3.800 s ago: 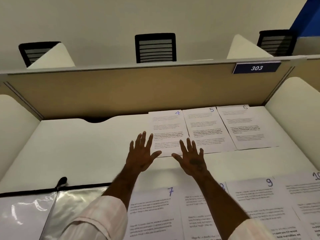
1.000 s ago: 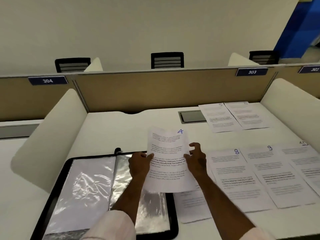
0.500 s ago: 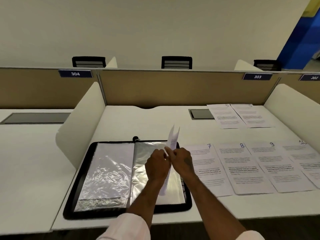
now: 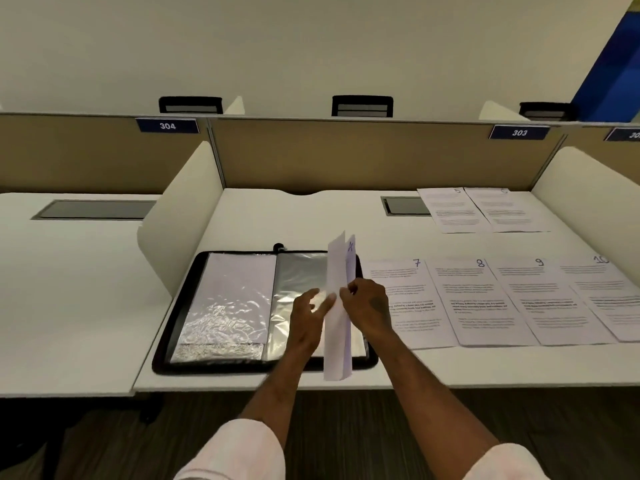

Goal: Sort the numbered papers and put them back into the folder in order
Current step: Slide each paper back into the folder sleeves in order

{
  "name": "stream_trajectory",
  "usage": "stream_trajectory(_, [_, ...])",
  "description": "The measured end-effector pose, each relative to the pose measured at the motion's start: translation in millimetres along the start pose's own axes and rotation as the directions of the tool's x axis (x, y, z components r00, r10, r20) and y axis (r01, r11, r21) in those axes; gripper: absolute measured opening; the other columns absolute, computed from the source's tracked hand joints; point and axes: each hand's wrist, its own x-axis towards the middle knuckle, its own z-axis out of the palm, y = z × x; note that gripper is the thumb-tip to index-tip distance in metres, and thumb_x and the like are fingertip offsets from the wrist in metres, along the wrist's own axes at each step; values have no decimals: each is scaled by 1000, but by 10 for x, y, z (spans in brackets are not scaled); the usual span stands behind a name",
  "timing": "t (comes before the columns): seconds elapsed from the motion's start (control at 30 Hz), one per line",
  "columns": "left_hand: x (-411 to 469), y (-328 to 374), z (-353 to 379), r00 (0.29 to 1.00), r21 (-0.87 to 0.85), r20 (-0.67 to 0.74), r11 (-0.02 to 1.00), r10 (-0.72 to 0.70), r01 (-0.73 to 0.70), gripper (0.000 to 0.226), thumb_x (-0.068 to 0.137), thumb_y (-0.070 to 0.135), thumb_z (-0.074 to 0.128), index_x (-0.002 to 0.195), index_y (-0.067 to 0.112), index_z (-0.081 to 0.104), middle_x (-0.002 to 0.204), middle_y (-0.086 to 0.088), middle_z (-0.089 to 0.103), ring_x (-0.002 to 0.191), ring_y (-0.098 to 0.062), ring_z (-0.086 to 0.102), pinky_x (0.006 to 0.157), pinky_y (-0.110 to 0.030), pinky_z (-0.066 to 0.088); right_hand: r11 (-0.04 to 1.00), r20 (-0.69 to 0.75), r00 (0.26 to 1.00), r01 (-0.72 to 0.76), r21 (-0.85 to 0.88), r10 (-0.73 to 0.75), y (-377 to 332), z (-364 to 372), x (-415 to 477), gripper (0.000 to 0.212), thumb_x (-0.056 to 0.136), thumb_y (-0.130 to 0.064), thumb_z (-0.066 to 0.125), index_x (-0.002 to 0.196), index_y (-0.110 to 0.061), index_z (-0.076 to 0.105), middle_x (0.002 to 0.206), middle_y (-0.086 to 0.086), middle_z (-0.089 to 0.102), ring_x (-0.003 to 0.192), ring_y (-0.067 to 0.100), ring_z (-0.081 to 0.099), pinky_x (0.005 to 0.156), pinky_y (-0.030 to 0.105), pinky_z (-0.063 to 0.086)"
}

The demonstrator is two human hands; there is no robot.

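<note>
Paper 4 (image 4: 338,327) stands nearly on edge, bowed lengthwise, above the right page of the open black folder (image 4: 180,306). My right hand (image 4: 369,308) pinches the sheet's right side. My left hand (image 4: 310,315) touches its left side with fingers extended. The folder's clear sleeves (image 4: 298,282) lie open; the left sleeve holds a sheet. Papers 7 (image 4: 405,299), 8 (image 4: 481,299), 9 (image 4: 547,299) and 10 (image 4: 609,296) lie in a row to the right. Papers 5 (image 4: 450,209) and 6 (image 4: 509,209) lie at the back right.
White side dividers (image 4: 180,216) stand left and right of the desk, with a tan back panel (image 4: 363,154) behind. A dark cable hatch (image 4: 403,205) sits near paper 5. The desk's front edge (image 4: 485,382) runs just below the papers. The neighbouring desk lies to the left.
Both hands lifted paper 4 from the back row and brought it over the folder. In the last second the sheet turned from flat and facing me to on edge and bowed.
</note>
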Motion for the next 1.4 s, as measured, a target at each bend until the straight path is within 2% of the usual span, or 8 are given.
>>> stream_trajectory(0.23, [-215,-203,-4,910,-530,224,741,-348,414,82,77,82,50,120,14,66,106,-17,71,101,-33,69,83,-44,57,981,146,973,189,-39,-182,-41,140,-342,22,92,-35,56,78,-19,60,76,-3,61,73,13,60,66,25,49])
stream_trajectory(0.47, [-220,-376,-105,901,-553,208,714,-380,429,77,76,77,58,119,15,67,109,-20,71,100,-38,69,92,-59,52,965,133,966,237,-115,-222,-61,338,-505,33,94,-42,57,106,-13,65,103,4,66,90,18,64,74,22,47])
stream_trajectory(0.63, [-55,-272,-246,866,-566,284,657,-411,497,66,72,70,68,95,8,62,93,-15,64,83,-24,63,78,-36,53,967,80,982,185,-177,-173,-133,486,-470,32,97,-39,52,107,-11,65,105,7,67,93,18,64,79,23,48])
stream_trajectory(0.7, [20,-327,-341,881,-393,206,789,-425,472,56,93,63,47,115,12,57,110,-9,62,95,-22,59,84,-37,49,969,39,990,143,-201,-138,-133,482,-455,31,98,-37,51,105,-10,65,103,7,67,90,18,64,76,21,45])
stream_trajectory(0.77, [109,-520,-523,945,107,68,944,-321,313,57,97,59,42,135,16,51,133,-7,58,117,-25,56,99,-39,44,972,-6,994,106,-210,-109,-90,482,-421,29,98,-35,52,103,-10,65,101,8,66,88,18,64,76,23,48])
stream_trajectory(0.9, [258,-854,-783,960,704,255,703,-117,-101,60,86,54,66,133,18,55,136,-1,54,124,-20,51,101,-35,43,975,-49,996,63,-214,-75,29,475,-410,26,99,-31,51,103,-8,64,102,10,65,87,21,64,78,28,53])
stream_trajectory(1.13, [323,-972,-693,859,810,511,343,-16,-475,52,82,49,71,122,17,61,119,-4,54,111,-25,55,89,-40,48,965,-127,989,40,-260,-75,190,548,-398,23,98,-26,53,103,-8,65,99,9,66,84,20,64,74,23,49])
stream_trajectory(1.4, [251,-903,-665,821,810,568,132,61,-571,26,91,5,44,103,10,66,103,-7,64,93,-30,66,73,-36,49,953,-199,978,3,-303,-67,248,501,-366,25,97,-29,54,109,-10,65,102,8,67,88,20,65,77,26,53])
